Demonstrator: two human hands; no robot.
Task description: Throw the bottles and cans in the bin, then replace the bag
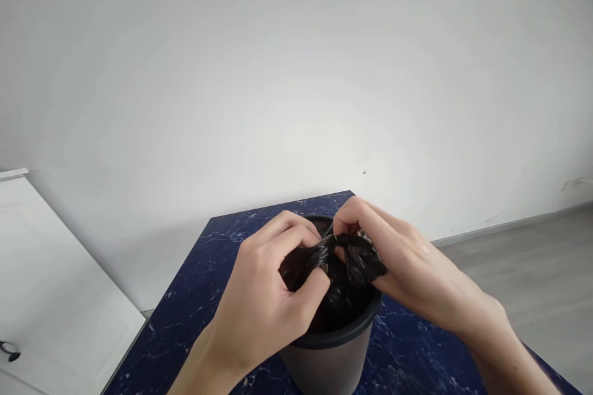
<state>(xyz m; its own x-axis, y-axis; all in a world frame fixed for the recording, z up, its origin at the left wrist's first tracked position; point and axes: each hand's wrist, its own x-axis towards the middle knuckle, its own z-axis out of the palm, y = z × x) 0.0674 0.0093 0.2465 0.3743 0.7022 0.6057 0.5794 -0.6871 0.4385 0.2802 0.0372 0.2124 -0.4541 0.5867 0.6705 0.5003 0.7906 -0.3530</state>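
Note:
A black plastic bag point(364, 262) is bunched up between my two hands, over the mouth of a trash bin point(327, 361). My left hand point(273, 278) pinches the gathered plastic between thumb and fingers, on the bin's left side. On the right, my right hand point(398, 253) grips the bunched end, its fingertips curled around the twisted part. The bin is grey-brown with a dark rim, and more black plastic shows inside it. My hands hide much of the rim and the bin's contents.
The bin stands on a dark blue marbled tabletop point(194, 296) against a white wall point(231, 86). At the left is a white cabinet point(55, 284) with a dark handle. Grey wood-look floor point(532, 271) lies to the right, beyond the table's edge.

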